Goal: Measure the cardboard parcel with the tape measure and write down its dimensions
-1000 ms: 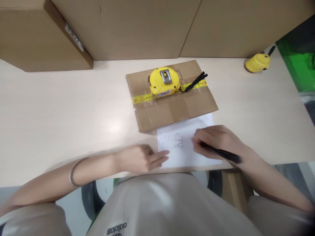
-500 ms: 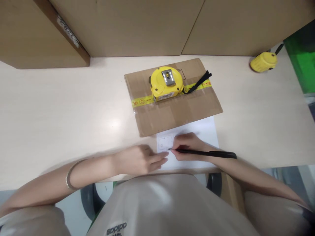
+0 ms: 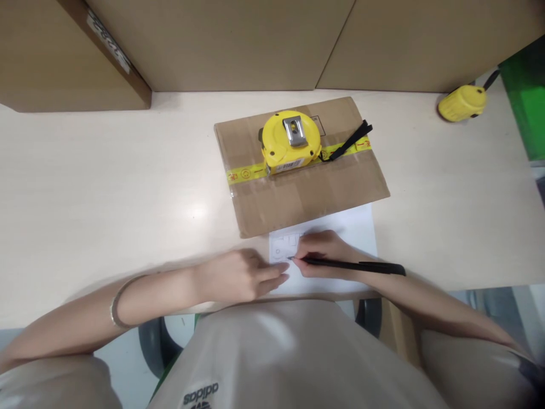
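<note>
At desk edge, head view | right hand (image 3: 326,253) fingers closed around pen (image 3: 353,264), tip on paper (image 3: 353,227) below box (image 3: 298,193) | left hand (image 3: 238,275) fingers extended flat, pinning paper edge | advice: pin paper firmly, use short strokes.

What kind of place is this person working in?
Probably a packing or warehouse desk. A flat taped cardboard parcel lies on the table with a yellow tape measure on it. Large cardboard boxes line the back, and the right hand writes with a pen on a sheet of paper.
</note>
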Available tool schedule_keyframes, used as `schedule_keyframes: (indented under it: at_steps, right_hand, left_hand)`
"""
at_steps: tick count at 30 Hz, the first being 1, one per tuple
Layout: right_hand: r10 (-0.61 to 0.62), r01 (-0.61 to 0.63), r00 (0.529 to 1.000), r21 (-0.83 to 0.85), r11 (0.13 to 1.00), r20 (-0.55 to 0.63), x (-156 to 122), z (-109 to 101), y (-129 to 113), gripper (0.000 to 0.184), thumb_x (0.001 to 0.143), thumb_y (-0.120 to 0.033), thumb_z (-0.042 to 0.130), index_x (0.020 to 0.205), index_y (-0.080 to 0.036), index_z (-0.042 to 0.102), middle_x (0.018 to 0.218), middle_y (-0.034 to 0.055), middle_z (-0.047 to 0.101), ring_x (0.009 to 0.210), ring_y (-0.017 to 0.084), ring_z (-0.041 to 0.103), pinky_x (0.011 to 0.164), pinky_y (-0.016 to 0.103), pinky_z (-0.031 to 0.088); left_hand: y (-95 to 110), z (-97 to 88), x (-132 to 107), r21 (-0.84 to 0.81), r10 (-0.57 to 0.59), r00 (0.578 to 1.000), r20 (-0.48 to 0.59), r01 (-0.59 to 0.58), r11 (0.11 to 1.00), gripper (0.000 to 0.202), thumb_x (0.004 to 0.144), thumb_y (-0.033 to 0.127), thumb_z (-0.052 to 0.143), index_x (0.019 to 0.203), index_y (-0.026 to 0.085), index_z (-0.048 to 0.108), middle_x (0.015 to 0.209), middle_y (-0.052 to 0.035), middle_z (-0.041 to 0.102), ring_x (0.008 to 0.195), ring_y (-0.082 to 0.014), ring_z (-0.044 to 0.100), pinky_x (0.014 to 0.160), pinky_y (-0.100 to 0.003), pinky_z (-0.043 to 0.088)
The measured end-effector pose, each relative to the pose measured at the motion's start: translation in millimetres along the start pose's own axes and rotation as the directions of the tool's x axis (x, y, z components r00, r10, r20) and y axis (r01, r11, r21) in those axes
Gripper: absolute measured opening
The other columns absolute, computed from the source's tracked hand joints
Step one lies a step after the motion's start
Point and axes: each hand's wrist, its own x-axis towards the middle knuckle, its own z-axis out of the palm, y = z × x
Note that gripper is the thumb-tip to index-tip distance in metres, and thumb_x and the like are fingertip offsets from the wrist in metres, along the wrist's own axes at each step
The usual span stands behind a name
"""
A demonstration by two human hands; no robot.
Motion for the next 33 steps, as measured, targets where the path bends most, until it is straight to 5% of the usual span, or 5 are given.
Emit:
schedule_keyframes:
  at_steps: [12,33]
  right_hand:
    - [0.018,-0.018,0.998,0.006,1.0,0.055,1.6,1.3,-0.8,0.013,0.082,-0.016,0.062,0.069,-0.017,0.063,0.059,-0.0062,0.05,0.054,0.004,0.042,0.053,0.018,0.032]
    - [-0.022,0.023,0.999,-0.023,0.999,0.033,2.9,2.3,-3.2,0.015,0.077,-0.009,0.058,0.064,-0.017,0.053,0.06,-0.0063,0.048,0.056,0.005,0.039,0.054,0.019,0.031]
  left_hand:
    - [2.8,-2.2,-5.4,0.126,0.062,0.998,0.027,-0.065,0.99,0.037,0.093,0.007,0.056,0.128,0.009,0.066,0.135,-0.0142,0.068,0.056,-0.0115,0.065,0.054,-0.03,0.06]
    - [2.6,4.4,-6.2,0.06,0.044,0.998,-0.036,-0.042,0.997,0.032,0.092,0.01,0.062,0.123,0.006,0.068,0.129,-0.018,0.072,0.058,-0.0121,0.067,0.056,-0.031,0.061]
